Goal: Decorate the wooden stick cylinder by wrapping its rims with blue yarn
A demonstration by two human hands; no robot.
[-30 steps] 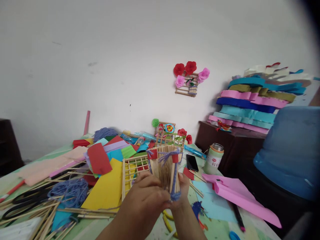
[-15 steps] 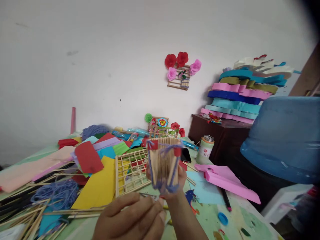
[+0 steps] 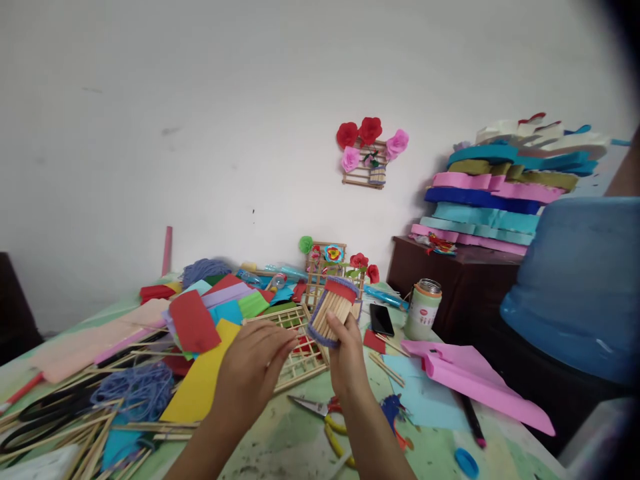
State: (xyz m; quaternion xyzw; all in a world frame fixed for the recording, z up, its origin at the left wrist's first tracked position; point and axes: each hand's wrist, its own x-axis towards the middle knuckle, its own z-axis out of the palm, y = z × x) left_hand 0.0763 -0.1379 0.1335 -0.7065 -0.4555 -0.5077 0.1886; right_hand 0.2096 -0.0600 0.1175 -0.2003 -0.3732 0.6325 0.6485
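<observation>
My right hand (image 3: 345,350) grips a small holder made of wooden sticks (image 3: 334,308), edged with blue yarn and banded in red near the top. It is held tilted above the table, its outer side toward me. My left hand (image 3: 255,363) is to its left, thumb and fingers pressed together; whatever they pinch, if anything, is too small to make out. Behind both hands lies a wooden stick lattice (image 3: 299,363). Scissors with yellow handles (image 3: 334,424) rest on the table between my forearms.
Coloured paper sheets (image 3: 195,320), blue yarn (image 3: 137,390) and loose sticks (image 3: 93,437) cover the left side. On the right are a phone (image 3: 382,320), a jar (image 3: 423,310), pink paper (image 3: 480,380), a marker (image 3: 473,420) and a blue cap (image 3: 466,463).
The stick holder has turned from its yarn-tied, open side to its outer side and moved up slightly. My left hand has moved up and left, away from it, uncovering the scissors.
</observation>
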